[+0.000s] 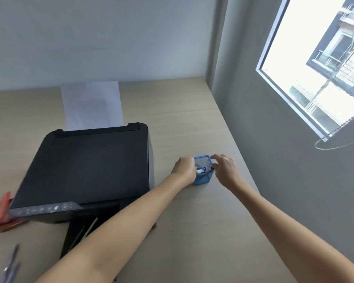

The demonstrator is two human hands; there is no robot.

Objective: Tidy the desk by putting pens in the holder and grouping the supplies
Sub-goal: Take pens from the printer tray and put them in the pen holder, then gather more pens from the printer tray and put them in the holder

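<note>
A blue mesh pen holder (pixel 205 179) stands upright on the wooden desk (pixel 192 123), right of the printer. My left hand (pixel 184 168) grips the holder's left side. Pens (pixel 202 170) lie across the holder's opening, tips inside. My right hand (pixel 226 170) hovers at the holder's right rim, its fingertips pinching the dark end of one pen. At the bottom left corner lie blurred purple scissors (pixel 11 262) on the desk.
A black printer (pixel 86 168) with white paper (pixel 92 105) in its rear feed fills the desk's left middle. A red object (pixel 3 213) sticks out from behind its left front corner. A grey wall and a window (pixel 319 64) border the desk on the right.
</note>
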